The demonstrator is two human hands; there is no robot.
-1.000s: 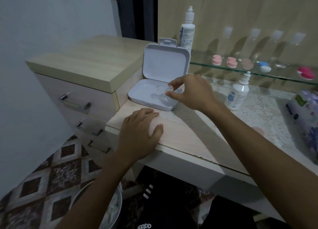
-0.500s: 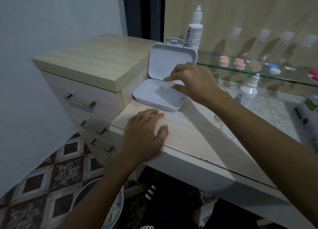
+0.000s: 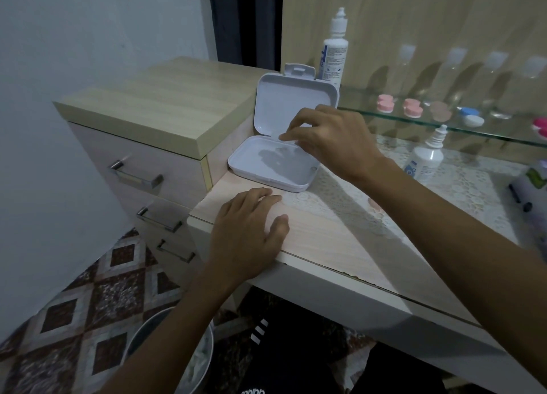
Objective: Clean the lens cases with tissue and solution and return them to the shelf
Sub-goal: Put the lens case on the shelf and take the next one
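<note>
Beige surface (image 3: pixel 340 233): right hand (image 3: pixel 334 142) has risen from white box (image 3: pixel 266 168) at 12 o'clock, fingers (image 3: pixel 288 136) pinching a clear item, apparently extracted for cleaning; left hand (image 3: pixel 248 233) stays flat.

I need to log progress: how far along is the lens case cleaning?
Done: nothing visibly; whether any case was cleaned can't be told. In hand: the right hand reaches into the open white box, fingers pinched, contents unclear; the left hand rests flat on the desk. Left: the lens cases sit on the glass shelf, solution bottles capped.
</note>
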